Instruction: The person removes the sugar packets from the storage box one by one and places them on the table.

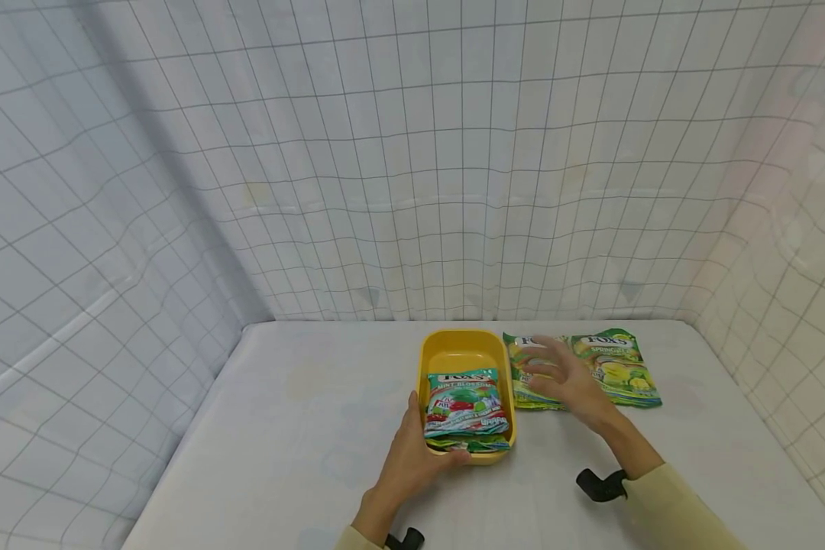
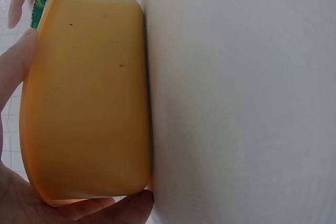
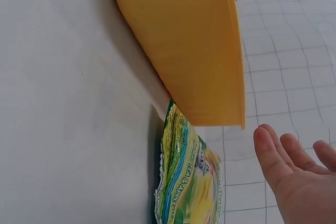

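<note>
A yellow plastic tub [image 1: 462,345] stands on the white table with candy bags in it. On top lies a teal Fox's Mint Blossom bag [image 1: 464,401], partly covering a green bag [image 1: 469,443]. My left hand [image 1: 414,452] holds the tub at its near left corner, thumb along the front and fingers along the left side. In the left wrist view the fingers wrap the tub wall [image 2: 89,98]. My right hand [image 1: 572,388], fingers spread and holding nothing, hovers above two green-yellow Fox's bags, one nearer the tub [image 1: 520,393] and one farther right [image 1: 619,374].
The white table [image 1: 302,428] extends left and right of the tub. White sheeting with a grid pattern [image 1: 412,191] encloses the back and both sides. In the right wrist view, a candy bag [image 3: 191,187] lies close against the tub's side [image 3: 194,51].
</note>
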Available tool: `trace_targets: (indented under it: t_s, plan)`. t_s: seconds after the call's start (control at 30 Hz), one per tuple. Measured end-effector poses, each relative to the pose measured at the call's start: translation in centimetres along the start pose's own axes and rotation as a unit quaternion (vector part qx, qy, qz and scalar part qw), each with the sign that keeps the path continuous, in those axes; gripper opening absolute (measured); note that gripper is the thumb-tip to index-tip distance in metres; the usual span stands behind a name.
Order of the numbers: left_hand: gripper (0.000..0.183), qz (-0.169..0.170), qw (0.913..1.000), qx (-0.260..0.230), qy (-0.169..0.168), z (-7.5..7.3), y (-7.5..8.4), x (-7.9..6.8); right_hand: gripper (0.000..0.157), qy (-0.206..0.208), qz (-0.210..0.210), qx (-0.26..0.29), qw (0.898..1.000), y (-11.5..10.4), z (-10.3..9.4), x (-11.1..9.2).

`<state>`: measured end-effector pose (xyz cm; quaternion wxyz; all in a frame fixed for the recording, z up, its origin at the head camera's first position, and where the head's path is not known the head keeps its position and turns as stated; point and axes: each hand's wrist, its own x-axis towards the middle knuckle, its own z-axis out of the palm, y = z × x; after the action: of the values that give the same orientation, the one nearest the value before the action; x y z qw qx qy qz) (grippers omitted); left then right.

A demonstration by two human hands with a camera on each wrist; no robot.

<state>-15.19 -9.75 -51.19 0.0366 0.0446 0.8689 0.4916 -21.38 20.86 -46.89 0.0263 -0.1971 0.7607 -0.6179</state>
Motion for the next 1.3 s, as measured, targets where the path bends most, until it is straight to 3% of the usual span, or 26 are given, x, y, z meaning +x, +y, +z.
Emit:
trace_targets:
  t_s: [0.37, 1.03, 1.3]
  plan:
    - [0.139, 0.005, 1.0000, -0.005, 0.000, 0.0, 0.1, -0.1, 0.078, -0.014, 0.010, 0.017, 1.000, -0.7, 1.4, 0.2]
    - [0.139, 0.001, 1.0000, 0.005, -0.001, -0.1, 0.3, -0.2, 0.081, 0.000, 0.027, 0.000, 1.000, -2.5, 4.0, 0.7]
    - [0.139, 0.007, 1.0000, 0.007, -0.001, -0.1, 0.2, -0.2, 0.088, 0.022, 0.092, -0.026, 0.995, -2.9, 5.4, 1.2]
